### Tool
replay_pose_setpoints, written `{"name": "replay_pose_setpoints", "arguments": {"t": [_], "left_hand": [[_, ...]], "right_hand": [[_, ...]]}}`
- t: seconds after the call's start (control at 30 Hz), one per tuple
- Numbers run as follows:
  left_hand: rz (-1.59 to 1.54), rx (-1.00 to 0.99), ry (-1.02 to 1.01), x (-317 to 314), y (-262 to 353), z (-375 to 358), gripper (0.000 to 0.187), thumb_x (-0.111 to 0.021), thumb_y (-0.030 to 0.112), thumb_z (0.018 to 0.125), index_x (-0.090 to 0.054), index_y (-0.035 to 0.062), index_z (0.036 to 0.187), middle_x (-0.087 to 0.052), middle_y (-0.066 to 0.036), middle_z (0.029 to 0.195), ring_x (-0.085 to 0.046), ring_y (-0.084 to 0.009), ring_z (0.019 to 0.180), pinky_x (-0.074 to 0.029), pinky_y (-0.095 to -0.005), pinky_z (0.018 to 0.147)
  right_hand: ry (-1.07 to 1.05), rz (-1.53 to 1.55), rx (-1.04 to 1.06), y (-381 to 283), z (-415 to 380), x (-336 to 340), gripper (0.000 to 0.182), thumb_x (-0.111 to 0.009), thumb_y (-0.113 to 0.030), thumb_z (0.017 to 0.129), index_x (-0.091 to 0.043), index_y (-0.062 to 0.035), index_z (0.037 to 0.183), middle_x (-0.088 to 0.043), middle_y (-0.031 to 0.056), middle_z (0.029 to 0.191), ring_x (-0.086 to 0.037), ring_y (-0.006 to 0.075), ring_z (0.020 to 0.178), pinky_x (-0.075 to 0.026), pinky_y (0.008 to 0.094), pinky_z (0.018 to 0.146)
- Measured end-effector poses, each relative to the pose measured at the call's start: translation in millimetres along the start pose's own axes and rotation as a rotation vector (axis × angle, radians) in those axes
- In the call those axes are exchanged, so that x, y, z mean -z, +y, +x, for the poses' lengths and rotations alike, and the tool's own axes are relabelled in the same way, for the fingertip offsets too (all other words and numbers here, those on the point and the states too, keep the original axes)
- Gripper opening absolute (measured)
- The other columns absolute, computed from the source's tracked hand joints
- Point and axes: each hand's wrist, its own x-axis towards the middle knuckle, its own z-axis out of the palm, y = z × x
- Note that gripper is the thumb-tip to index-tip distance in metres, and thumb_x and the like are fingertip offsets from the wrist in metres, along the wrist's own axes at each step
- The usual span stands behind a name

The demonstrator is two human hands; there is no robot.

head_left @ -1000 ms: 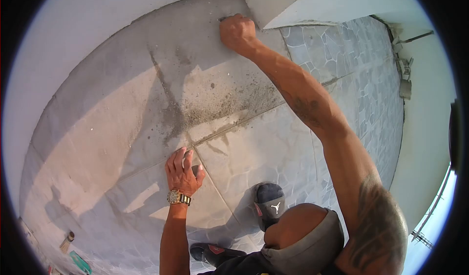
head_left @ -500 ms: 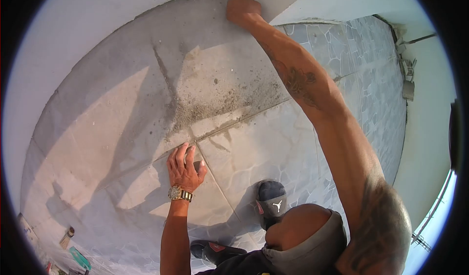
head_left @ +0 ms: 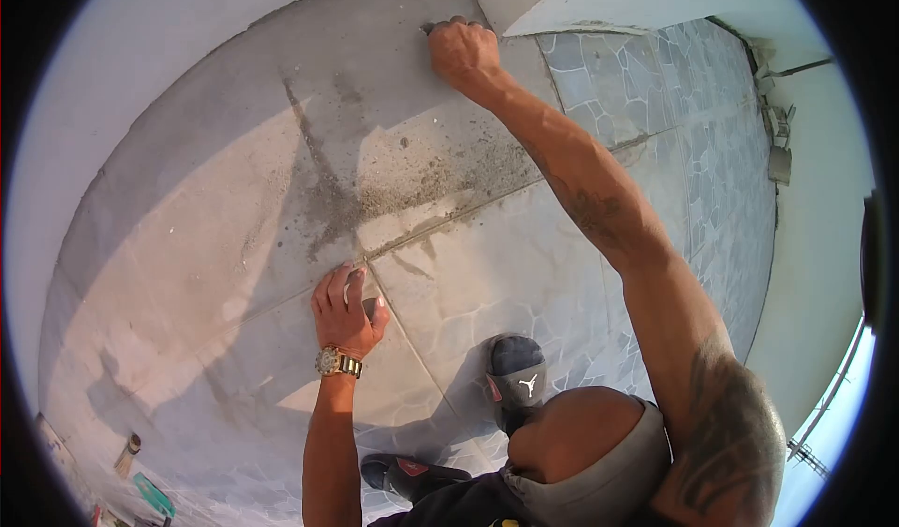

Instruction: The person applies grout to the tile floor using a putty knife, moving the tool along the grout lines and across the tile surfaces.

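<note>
My right hand (head_left: 464, 53) is closed in a fist low over the grey tiled floor (head_left: 487, 274), close to the wall corner. A small dark tip pokes out beside its knuckles, but the thing in the fist is mostly hidden. Resting on the floor by a tile joint, my left hand (head_left: 345, 313) has its fingers bent and apart, with nothing visible in it. A metal wristwatch (head_left: 328, 361) is on the left wrist. Between the hands lies a patch of loose grit and crumbs (head_left: 412, 190), partly in sunlight.
A white wall (head_left: 140, 68) curves along the far left, and another wall section (head_left: 599, 2) juts in at the top. My sandalled foot (head_left: 517, 372) stands below. A brush (head_left: 127, 454) and a green-handled tool (head_left: 154, 495) lie at lower left.
My right hand has drawn back a little from the wall corner toward me, still closed. The left hand stays on the floor in about the same place. The view has shifted slightly.
</note>
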Motion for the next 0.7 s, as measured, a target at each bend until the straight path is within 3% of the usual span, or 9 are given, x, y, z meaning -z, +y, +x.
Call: {"name": "replay_pose_setpoints", "arguments": {"t": [0.03,0.13,0.23,0.27,0.47,0.63,0.7], "left_hand": [[-0.002,-0.004,0.018,-2,-2,6,0.057,-0.068,0.025,0.081,-0.052,0.0062,0.132,-0.047,-0.015,0.139,-0.045,-0.0379,0.128,-0.038,-0.0550,0.105],[-0.005,-0.031,0.080,-5,-3,5,0.056,-0.067,0.026,0.081,-0.052,0.0053,0.131,-0.048,-0.015,0.139,-0.046,-0.0385,0.127,-0.038,-0.0549,0.105],[-0.002,0.006,0.049,-2,0,5,0.053,-0.069,0.028,0.081,-0.056,0.0058,0.128,-0.050,-0.012,0.138,-0.047,-0.0365,0.126,-0.041,-0.0538,0.104],[-0.003,0.006,0.054,-4,1,6,0.054,-0.070,0.027,0.080,-0.056,0.0060,0.128,-0.050,-0.012,0.138,-0.047,-0.0366,0.126,-0.040,-0.0538,0.104],[-0.069,0.002,0.070,-2,0,1,0.056,-0.069,0.021,0.080,-0.052,0.0064,0.132,-0.048,-0.014,0.140,-0.047,-0.0382,0.127,-0.037,-0.0555,0.107],[-0.016,0.022,0.029,-2,-1,4,0.056,-0.069,0.023,0.080,-0.052,0.0075,0.132,-0.048,-0.012,0.141,-0.046,-0.0375,0.128,-0.037,-0.0553,0.107],[-0.027,0.008,0.045,-4,-1,8,0.057,-0.069,0.023,0.080,-0.052,0.0069,0.133,-0.047,-0.012,0.142,-0.046,-0.0379,0.128,-0.037,-0.0553,0.107]], "right_hand": [[0.092,-0.179,0.085,-7,-18,-17,0.012,-0.066,-0.009,0.085,-0.075,-0.0005,0.086,-0.068,0.0184,0.094,-0.070,0.0339,0.095,-0.059,0.0385,0.067],[0.104,-0.182,0.300,-13,-81,-19,0.016,-0.066,-0.011,0.085,-0.071,0.0025,0.092,-0.066,0.0172,0.099,-0.068,0.0315,0.091,-0.059,0.0397,0.070],[0.158,-0.070,0.231,28,-54,-14,0.013,-0.063,-0.010,0.086,-0.069,0.0001,0.092,-0.064,0.0164,0.098,-0.067,0.0306,0.089,-0.058,0.0410,0.068],[0.167,-0.114,0.195,32,-46,-17,0.010,-0.061,-0.010,0.087,-0.066,-0.0013,0.092,-0.062,0.0153,0.099,-0.065,0.0301,0.092,-0.058,0.0415,0.074],[0.146,-0.069,0.456,48,-131,-18,0.014,-0.061,-0.011,0.088,-0.064,-0.0033,0.100,-0.057,0.0106,0.103,-0.059,0.0282,0.098,-0.052,0.0436,0.086],[0.142,-0.114,0.410,65,-90,-28,0.019,-0.059,-0.009,0.088,-0.061,-0.0053,0.106,-0.055,0.0092,0.109,-0.057,0.0285,0.101,-0.050,0.0432,0.090],[0.159,-0.067,0.507,70,-120,-28,0.020,-0.060,-0.008,0.088,-0.061,-0.0056,0.108,-0.055,0.0090,0.110,-0.057,0.0283,0.102,-0.049,0.0426,0.093]]}}
